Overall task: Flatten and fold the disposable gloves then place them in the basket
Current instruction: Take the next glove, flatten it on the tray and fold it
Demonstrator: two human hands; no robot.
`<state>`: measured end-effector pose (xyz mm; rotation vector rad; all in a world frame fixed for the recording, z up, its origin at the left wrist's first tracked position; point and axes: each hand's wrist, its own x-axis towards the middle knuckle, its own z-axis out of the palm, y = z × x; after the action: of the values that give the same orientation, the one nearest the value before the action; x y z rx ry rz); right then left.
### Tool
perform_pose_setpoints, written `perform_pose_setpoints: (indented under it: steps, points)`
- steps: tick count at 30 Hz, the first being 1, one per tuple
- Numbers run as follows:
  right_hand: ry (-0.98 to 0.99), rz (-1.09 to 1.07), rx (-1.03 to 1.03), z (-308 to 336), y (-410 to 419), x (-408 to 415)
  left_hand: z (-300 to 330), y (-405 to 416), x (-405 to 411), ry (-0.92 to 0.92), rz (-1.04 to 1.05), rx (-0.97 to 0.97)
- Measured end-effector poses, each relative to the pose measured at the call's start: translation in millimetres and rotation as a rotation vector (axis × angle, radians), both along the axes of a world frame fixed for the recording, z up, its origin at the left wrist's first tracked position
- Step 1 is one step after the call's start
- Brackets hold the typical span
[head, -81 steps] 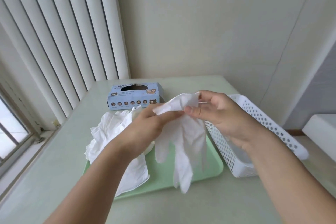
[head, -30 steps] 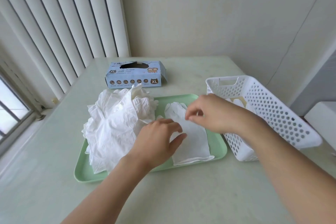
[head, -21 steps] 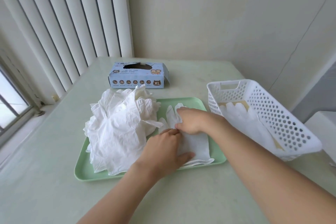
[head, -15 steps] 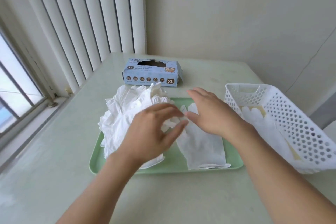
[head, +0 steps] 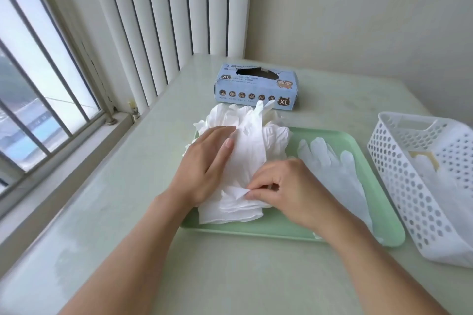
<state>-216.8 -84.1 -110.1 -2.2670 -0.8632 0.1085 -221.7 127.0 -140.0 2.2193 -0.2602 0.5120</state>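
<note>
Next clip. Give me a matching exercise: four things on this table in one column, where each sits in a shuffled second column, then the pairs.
Things:
1. glove box
2. flat glove
3. glove pile
4. basket

Places:
A. left part of the green tray, under both hands
B. right of the tray, on the table
C. behind the tray, towards the wall
D. right part of the tray, lying alone

Pairs: 1-C, 2-D, 3-A, 4-B
</note>
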Motion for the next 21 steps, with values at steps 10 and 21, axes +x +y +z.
perform_pose_setpoints:
  steps: [10, 21]
  points:
    - [0.562, -0.39, 1.09, 21.5, -14.3, 4.4, -0.3, -6.2, -1.8, -0.059, -0.067, -0.051]
    - [0.659, -0.176, 1.225, 104.6, -43.3, -26.7, 105.6, -81.4, -41.6, -0.112, -0.358, -0.256]
